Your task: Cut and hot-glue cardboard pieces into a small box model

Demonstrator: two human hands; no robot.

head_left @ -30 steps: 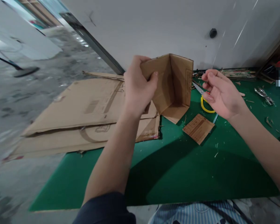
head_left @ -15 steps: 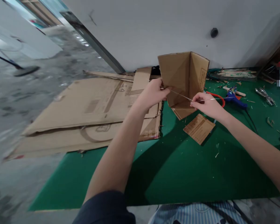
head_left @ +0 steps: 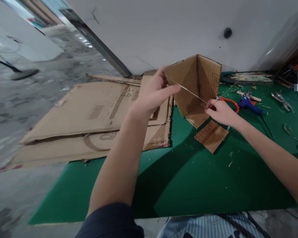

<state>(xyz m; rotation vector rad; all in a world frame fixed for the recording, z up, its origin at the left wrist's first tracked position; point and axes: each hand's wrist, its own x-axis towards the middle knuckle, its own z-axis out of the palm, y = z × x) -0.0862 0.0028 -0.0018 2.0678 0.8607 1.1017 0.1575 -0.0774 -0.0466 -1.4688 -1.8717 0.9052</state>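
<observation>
A folded piece of brown cardboard (head_left: 185,74) stands on the green table, its two upright panels meeting at a corner above a small base. My left hand (head_left: 159,91) is closed round the left panel's edge, thumb on the inner face and fingers partly hidden behind. A thin pale strand (head_left: 192,94) stretches across the front of the cardboard, from near my left thumb to my right hand. My right hand (head_left: 217,110) pinches the strand between thumb and fingertips. Just below lies a small cardboard square (head_left: 212,136) flat on the table.
Large flattened cardboard sheets (head_left: 89,109) cover the table's left side. To the right are red-handled scissors (head_left: 232,101), a blue glue gun (head_left: 250,105) with its cord, and a metal tool (head_left: 281,100). Thin sticks (head_left: 250,77) lie along the white wall (head_left: 164,29); scraps are scattered around.
My left hand has risen up the left panel, and the folded cardboard has turned slightly. The strand now slopes more steeply between my hands. My right hand has barely moved.
</observation>
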